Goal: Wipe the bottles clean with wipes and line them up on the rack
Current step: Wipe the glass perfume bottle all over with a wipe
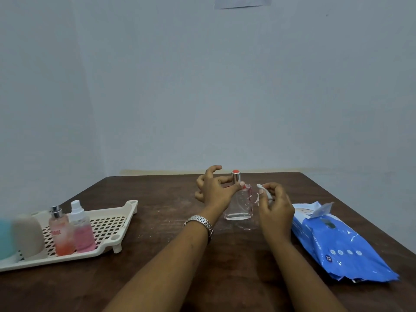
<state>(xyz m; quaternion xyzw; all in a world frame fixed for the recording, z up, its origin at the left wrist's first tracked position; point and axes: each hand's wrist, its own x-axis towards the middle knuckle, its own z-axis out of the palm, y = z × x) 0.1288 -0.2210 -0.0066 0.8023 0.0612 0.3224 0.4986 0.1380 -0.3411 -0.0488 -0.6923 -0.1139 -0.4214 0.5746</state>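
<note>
Status: partway. The rack (131, 204), lower left of frame, already carries 2 spray bottles upright side by side, an orange-pink bottle (61, 234) and a pink bottle (82, 230). They are touching or nearly so. Left of them at frame edge are 2 blurred items, a beige one (28, 236) and a teal one (6, 240); cannot tell what they are. Whether any of these got wiped: not visible. The rack's slotted floor shows to the right of them. In hand now: clear bottle (238, 207), silver cap w/ red top, standing on the table (157, 255) at ctr frame, well apart from the rack. Judged: wiping of this one is under way or about to start; setting it on the rack is not yet done. Only this bottle shows off the rack, so poss. the last. The wipes pack (337, 244), blue, lies at right of frame w/ flap peeled up. Pose: both forearms reach fwd from bottom of frame. The left hand (213, 191), watch (200, 222) on wrist, sits left of the clear bottle. Its grip is narrow: thumb tip on the glass shoulder, forefinger toward the neck, other fingers curled loose & off the glass. The right hand (275, 207) is just right of the bottle, grip closed on a small crumpled wipe (262, 192) at the fingertips. The wipe is near the glass; contact not clear.
</note>
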